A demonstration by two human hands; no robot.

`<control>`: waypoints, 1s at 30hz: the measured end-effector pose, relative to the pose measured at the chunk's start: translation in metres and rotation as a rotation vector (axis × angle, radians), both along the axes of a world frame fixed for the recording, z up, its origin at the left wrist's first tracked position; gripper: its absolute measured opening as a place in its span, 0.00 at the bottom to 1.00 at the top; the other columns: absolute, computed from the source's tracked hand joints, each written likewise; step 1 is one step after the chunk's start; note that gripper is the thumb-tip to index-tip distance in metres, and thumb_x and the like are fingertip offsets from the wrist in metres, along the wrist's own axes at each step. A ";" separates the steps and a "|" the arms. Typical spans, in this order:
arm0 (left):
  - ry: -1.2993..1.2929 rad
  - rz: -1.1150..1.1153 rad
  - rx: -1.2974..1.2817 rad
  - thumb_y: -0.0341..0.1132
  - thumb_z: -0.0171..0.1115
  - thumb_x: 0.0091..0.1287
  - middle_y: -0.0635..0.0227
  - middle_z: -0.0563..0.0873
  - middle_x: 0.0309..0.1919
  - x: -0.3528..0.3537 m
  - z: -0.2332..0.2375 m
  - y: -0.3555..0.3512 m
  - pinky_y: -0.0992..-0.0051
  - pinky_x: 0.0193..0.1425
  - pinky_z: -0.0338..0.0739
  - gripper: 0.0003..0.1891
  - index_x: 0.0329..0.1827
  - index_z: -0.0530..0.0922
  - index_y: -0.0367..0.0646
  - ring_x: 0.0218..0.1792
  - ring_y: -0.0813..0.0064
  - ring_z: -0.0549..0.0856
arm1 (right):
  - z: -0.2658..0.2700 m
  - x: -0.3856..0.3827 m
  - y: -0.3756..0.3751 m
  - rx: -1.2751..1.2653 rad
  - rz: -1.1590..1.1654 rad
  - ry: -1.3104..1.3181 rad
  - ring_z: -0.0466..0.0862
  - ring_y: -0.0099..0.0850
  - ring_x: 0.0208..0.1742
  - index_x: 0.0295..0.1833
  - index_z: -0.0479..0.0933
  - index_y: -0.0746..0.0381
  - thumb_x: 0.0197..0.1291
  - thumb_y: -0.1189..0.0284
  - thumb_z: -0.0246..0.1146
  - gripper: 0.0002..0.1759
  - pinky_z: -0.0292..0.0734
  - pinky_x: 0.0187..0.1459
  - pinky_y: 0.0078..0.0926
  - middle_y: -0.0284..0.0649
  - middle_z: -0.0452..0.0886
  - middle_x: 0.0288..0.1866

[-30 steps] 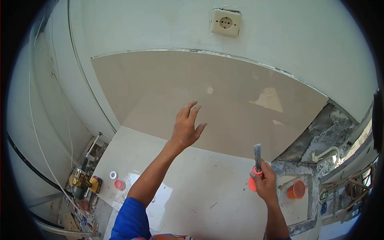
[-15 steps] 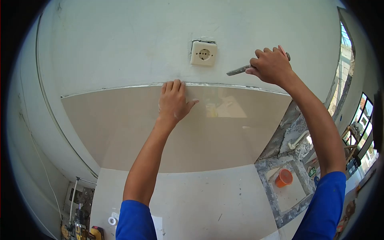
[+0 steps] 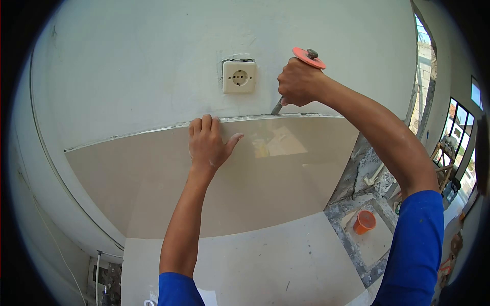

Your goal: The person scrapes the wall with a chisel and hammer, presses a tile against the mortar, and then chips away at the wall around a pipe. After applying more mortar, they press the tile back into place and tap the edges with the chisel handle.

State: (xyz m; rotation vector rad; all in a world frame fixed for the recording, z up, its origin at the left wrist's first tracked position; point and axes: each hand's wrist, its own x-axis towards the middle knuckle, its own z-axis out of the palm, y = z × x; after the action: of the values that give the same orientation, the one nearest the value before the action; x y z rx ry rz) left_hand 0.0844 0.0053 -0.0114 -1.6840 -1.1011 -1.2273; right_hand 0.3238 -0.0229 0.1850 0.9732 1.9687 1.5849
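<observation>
My right hand [image 3: 301,85] is wrapped round a chisel [image 3: 277,107] that has a salmon-coloured round guard near its upper end. The chisel's lower tip touches or nearly touches the seam along the top of a glossy beige tile [image 3: 275,183], right of centre. Against the tile rests my left hand [image 3: 208,143], its fingertips at the top edge and its thumb stretched out sideways. Between the hands and higher up, a cream wall socket [image 3: 239,77] sits in the white wall [image 3: 143,66], with a rough gap at its upper left.
A pale flat surface [image 3: 255,265] runs below the tile. An orange cup [image 3: 364,222] stands in a rough-edged recess [image 3: 360,245] at lower right, near a white pipe [image 3: 376,176]. A window [image 3: 458,122] is farther right.
My right hand has moved left and down, turning the chisel from nearly level to steep with its tip at the seam. My left hand stays on the tile. The view has shifted slightly.
</observation>
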 end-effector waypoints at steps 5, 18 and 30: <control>0.140 -0.074 0.140 0.57 0.78 0.56 0.56 0.79 0.51 0.012 0.004 0.010 0.56 0.64 0.72 0.36 0.55 0.80 0.32 0.55 0.54 0.76 | 0.015 0.017 0.006 0.004 0.158 0.134 0.81 0.37 0.23 0.19 0.82 0.57 0.63 0.42 0.66 0.31 0.72 0.26 0.39 0.34 0.77 0.17; -0.008 -0.120 0.131 0.61 0.78 0.53 0.58 0.78 0.49 0.040 -0.010 0.018 0.54 0.66 0.70 0.40 0.55 0.79 0.34 0.54 0.54 0.75 | 0.004 0.002 0.031 -0.103 0.104 0.062 0.83 0.41 0.23 0.17 0.82 0.58 0.61 0.35 0.63 0.37 0.75 0.26 0.39 0.37 0.79 0.16; 0.003 -0.043 0.115 0.62 0.76 0.55 0.60 0.77 0.48 0.041 -0.010 0.023 0.55 0.66 0.69 0.37 0.53 0.81 0.36 0.54 0.54 0.74 | 0.003 -0.001 0.024 -0.093 0.175 0.110 0.84 0.41 0.24 0.22 0.83 0.60 0.61 0.45 0.68 0.29 0.76 0.28 0.39 0.37 0.80 0.17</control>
State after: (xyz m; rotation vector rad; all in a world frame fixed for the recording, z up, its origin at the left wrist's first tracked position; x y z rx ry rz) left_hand 0.1258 0.0280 -0.0218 -1.6292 -0.9782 -1.2902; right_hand 0.3230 0.0016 0.1884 0.8896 2.2354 1.5438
